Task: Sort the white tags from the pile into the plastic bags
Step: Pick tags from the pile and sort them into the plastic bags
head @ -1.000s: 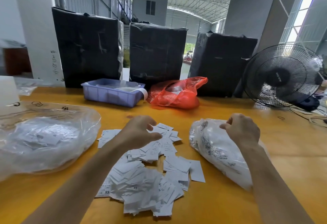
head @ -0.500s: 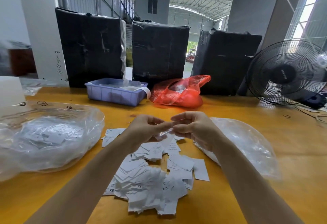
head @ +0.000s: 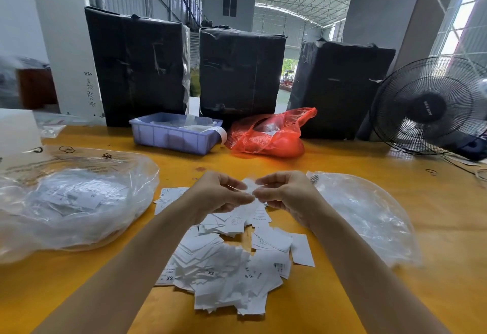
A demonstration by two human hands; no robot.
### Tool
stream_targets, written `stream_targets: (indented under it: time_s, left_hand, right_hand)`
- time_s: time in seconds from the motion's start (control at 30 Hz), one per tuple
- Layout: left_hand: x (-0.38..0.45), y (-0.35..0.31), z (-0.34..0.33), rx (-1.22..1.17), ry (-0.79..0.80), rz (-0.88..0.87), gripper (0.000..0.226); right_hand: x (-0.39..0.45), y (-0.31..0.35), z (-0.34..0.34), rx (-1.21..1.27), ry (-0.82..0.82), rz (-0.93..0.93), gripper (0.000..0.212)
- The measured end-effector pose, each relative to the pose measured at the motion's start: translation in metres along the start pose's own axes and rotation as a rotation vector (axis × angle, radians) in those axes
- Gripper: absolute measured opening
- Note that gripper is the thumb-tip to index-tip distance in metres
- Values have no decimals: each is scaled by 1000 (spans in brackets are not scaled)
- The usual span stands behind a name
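The worktop is glossy yellow-orange. White tags carry small black print, some reading XS. Both plastic bags are clear and cloudy. At twelve o'clock sit a lavender tray, a translucent red bag and black-wrapped boxes; the fan is black.

Right hand off the right bag, now at left hand, pinching a tag.
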State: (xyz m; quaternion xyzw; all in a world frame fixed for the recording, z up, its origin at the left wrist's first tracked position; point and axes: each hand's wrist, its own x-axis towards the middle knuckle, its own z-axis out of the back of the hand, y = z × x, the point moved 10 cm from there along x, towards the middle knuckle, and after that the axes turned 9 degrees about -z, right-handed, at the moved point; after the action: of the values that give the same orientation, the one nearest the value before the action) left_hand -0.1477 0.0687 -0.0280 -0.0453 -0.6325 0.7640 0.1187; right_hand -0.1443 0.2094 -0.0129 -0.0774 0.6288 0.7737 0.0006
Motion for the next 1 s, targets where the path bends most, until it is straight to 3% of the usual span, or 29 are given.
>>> stream_targets:
  time_s: [0.23,0.4,0.53,0.63,0.73,0.8,0.9,1.0]
  left_hand:
    - [1,3,-1,40,5,5,9]
    - [-3,2,-3,-6,40,16,34]
    - [-1,3,8,-20,-64,3,26]
    - [1,3,26,-52,-204,-13,24]
    - [1,3,35,-97,-274,-21,26]
    - [1,4,38,-111,-290,-26,23]
    - [2,4,38,-138,-285,-33,21]
    - [3,5,35,-131,-261,-24,23]
  right_hand:
    - [0,-3,-2,-5,5,-8,14]
    - [2,-7,-8,-14,25,-26,10]
    - [3,-5,-6,-43,-43,35,22]
    - [4,0,-2,-431,-213,177,14]
    - [5,-19,-44,-775,18,246,36]
    - [4,-31,-65,-900,134,285,47]
    - [6,-25,-66,-994,54,396,26]
    - [7,-21,-58,-976,-18,436,21]
